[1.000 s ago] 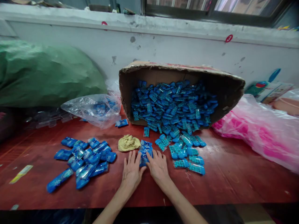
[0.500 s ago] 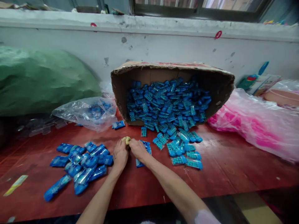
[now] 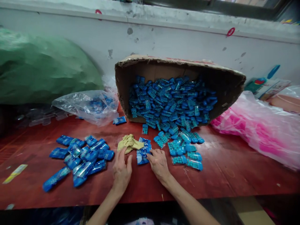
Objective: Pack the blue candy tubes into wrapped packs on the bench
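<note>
Looks early: one smallish heap of glossy blue packets (image 3: 87, 156) at left seems done; plenty of blue-capped clear bead packs (image 3: 168, 103) left in the ragged cardboard box (image 3: 123, 93). Flat, shiny wrappers (image 3: 142, 153) sit between my hands. Left hand (image 3: 122, 172) loosely spread, empty, by soft crumpled yellow cloth (image 3: 129, 143). Right hand (image 3: 159, 163) half-curled at wrappers' edge; can't tell if pinching.

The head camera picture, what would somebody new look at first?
Probably the big cardboard box at the middle back, its open side facing the person and little blue packs spilling out onto the red table. Next might be the bright pink plastic bag on the right and the huge green bundle on the left. In front, the right hand is at some flat blue wrappers.
</note>
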Tool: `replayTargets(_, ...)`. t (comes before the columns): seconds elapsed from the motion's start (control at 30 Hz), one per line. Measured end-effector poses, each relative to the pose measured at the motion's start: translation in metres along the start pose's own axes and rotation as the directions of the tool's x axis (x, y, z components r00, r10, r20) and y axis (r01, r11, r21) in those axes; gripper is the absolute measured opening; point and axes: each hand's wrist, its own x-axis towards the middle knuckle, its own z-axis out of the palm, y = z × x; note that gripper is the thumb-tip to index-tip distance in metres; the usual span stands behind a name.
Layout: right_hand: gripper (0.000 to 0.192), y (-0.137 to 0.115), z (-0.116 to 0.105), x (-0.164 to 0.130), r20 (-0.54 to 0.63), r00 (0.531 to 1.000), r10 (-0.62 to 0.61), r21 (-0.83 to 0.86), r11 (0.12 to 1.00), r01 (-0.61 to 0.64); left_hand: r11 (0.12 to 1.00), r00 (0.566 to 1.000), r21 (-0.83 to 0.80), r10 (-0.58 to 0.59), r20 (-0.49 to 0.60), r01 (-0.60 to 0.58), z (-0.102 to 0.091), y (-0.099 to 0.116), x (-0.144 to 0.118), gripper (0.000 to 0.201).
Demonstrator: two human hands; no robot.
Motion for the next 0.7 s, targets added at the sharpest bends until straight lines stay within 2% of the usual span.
replayTargets(0.03,0.021,-0.003,-0.003,-0.001,-0.027,1.000,0.008,0.012,1.000,-0.008,0.982,0.989,-0.122,-0.140,0.055,0.146,-0.002,0.005,-0.009,0.044)
replayTargets(0.07,0.021,-0.006,-0.007,-0.003,-0.060,0.998,0.017,0.032,0.999,-0.015,0.921,0.947,-0.229,-0.290,0.135,0.315,-0.002,0.009,-0.016,0.050)
replayTargets(0.13,0.023,-0.013,-0.013,-0.009,-0.119,0.992,0.037,0.097,0.995,-0.026,0.736,0.817,-0.359,-0.484,0.313,0.574,0.000,0.017,-0.026,0.058)
replayTargets(0.17,0.024,-0.017,-0.016,-0.013,-0.137,0.989,0.047,0.139,0.990,-0.028,0.652,0.763,-0.400,-0.515,0.390,0.644,0.002,0.020,-0.028,0.056)
replayTargets(0.23,0.024,-0.023,-0.017,-0.022,-0.144,0.987,0.072,0.240,0.970,-0.036,0.536,0.711,-0.468,-0.495,0.501,0.703,0.005,0.025,-0.030,0.044)
replayTargets(0.3,0.023,-0.023,-0.012,-0.028,-0.143,0.982,0.127,0.398,0.915,-0.060,0.455,0.694,-0.524,-0.457,0.557,0.720,0.007,0.027,-0.030,0.035)
replayTargets(0.33,0.022,-0.022,-0.009,-0.029,-0.131,0.975,0.179,0.510,0.856,-0.088,0.422,0.688,-0.543,-0.450,0.569,0.726,0.008,0.027,-0.030,0.034)
replayTargets(0.37,0.023,-0.020,-0.004,-0.028,-0.095,0.966,0.242,0.638,0.759,-0.128,0.399,0.686,-0.559,-0.448,0.573,0.727,0.008,0.027,-0.030,0.034)
replayTargets(0.43,0.030,-0.016,0.004,-0.023,0.070,0.942,0.327,0.848,0.478,-0.229,0.372,0.690,-0.582,-0.437,0.578,0.723,0.009,0.025,-0.031,0.034)
replayTargets(0.5,0.030,-0.015,0.008,-0.017,0.265,0.912,0.312,0.917,0.211,-0.339,0.355,0.690,-0.592,-0.411,0.596,0.723,0.009,0.024,-0.031,0.033)
replayTargets(0.53,0.027,-0.017,0.009,-0.015,0.327,0.897,0.298,0.918,0.124,-0.376,0.350,0.689,-0.594,-0.399,0.605,0.724,0.008,0.024,-0.031,0.033)
replayTargets(0.6,0.026,-0.022,0.007,-0.012,0.366,0.879,0.307,0.918,0.035,-0.395,0.360,0.691,-0.589,-0.394,0.607,0.723,0.007,0.023,-0.031,0.031)
replayTargets(0.7,0.025,-0.032,0.004,-0.011,0.333,0.869,0.367,0.930,0.022,-0.366,0.431,0.717,-0.574,-0.435,0.544,0.696,0.009,0.022,-0.029,0.028)
